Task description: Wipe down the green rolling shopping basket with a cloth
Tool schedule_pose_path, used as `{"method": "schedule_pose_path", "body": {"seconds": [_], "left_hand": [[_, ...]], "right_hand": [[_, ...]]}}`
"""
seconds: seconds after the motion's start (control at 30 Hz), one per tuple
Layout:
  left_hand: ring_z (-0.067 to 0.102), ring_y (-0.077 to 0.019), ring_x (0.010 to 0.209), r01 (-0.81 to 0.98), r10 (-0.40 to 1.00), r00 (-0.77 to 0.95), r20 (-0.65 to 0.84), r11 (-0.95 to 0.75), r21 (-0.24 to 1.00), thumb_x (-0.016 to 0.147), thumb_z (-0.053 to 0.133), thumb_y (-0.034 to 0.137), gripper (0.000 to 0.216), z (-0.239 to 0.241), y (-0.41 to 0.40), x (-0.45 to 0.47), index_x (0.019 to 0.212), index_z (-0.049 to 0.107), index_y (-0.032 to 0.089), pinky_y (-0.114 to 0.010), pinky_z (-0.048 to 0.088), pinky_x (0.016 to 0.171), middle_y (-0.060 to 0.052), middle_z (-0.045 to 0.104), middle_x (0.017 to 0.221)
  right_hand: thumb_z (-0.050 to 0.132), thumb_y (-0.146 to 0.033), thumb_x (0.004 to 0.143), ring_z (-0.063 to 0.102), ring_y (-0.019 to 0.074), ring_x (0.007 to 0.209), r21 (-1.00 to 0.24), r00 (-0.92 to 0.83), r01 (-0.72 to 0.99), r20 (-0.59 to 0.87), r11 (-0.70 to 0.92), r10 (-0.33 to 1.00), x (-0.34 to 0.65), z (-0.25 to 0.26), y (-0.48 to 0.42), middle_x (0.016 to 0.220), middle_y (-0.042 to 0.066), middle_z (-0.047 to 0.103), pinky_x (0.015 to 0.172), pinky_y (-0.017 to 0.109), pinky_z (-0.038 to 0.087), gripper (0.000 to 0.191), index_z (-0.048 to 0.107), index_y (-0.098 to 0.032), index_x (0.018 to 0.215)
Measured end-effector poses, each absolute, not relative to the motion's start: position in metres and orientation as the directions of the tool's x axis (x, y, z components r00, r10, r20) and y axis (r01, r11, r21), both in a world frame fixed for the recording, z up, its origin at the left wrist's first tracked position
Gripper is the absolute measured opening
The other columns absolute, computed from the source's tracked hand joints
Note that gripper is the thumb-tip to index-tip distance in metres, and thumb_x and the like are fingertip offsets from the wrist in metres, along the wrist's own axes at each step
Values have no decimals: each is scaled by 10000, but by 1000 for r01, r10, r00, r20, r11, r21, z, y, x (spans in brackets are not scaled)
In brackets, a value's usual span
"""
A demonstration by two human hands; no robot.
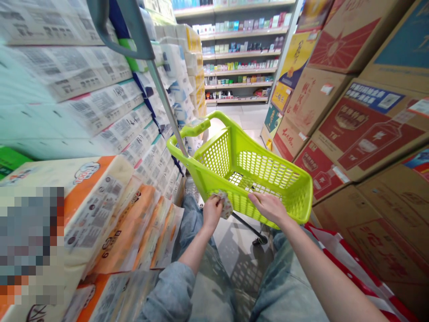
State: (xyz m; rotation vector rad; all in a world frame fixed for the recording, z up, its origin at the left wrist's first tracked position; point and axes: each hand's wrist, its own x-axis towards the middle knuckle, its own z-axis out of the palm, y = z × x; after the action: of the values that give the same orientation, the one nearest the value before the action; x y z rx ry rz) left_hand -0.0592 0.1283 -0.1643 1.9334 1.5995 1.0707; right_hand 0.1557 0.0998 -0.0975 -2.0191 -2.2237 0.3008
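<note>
A lime-green plastic shopping cart basket (268, 167) with perforated walls stands in front of me, and nothing lies inside it. My left hand (213, 210) is closed around a small pale cloth (227, 206) with a spotted print, held against the near outer wall of the basket. The palm side and part of the cloth are hidden by my fingers. My right hand (268, 206) rests over the near rim, its fingers bent around the edge and the thumb along the top. A grey pull handle (140, 44) on a metal pole rises from the basket's left end.
Packs of tissue paper (140, 228) are stacked close on my left, with more white packs (110, 103) behind. Cardboard cartons (368, 129) line the right side. Shelves of small goods (244, 53) stand at the far end. A red and white bag (362, 268) lies by my right leg.
</note>
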Motion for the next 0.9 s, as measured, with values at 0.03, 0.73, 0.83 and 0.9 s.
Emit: {"method": "schedule_pose_path", "body": {"seconds": [0.03,0.73,0.83,0.9], "left_hand": [[555,-137,721,627,936,52,348,-302,718,856,496,226,214,-156,126,-60,675,597,173,-235,415,667,-22,581,735],[463,-253,1109,859,673,440,594,-509,-60,885,430,205,192,-56,177,-100,991,588,181,-431,272,1003,-103,597,1084],[470,-250,1089,889,674,383,632,-454,-56,890,426,218,186,-50,184,-120,974,590,189,-426,286,981,-97,602,1067],[483,-250,1060,912,674,317,667,-410,-20,896,417,230,189,-47,190,-134,948,593,187,-420,313,944,-98,606,1044]], "right_hand": [[84,-577,916,608,174,769,-228,-103,969,-41,91,994,156,-98,100,770,26,666,601,247,293,630,614,-248,828],[107,-563,924,610,170,792,-258,-144,957,-29,131,989,160,-95,97,802,13,670,626,240,324,605,610,-250,797],[105,-570,921,609,170,777,-268,-151,953,-22,139,988,162,-96,98,779,15,664,627,242,326,614,604,-245,773],[105,-573,920,610,171,777,-275,-157,950,-17,146,987,163,-96,100,775,16,662,631,243,328,615,601,-243,769]]}}
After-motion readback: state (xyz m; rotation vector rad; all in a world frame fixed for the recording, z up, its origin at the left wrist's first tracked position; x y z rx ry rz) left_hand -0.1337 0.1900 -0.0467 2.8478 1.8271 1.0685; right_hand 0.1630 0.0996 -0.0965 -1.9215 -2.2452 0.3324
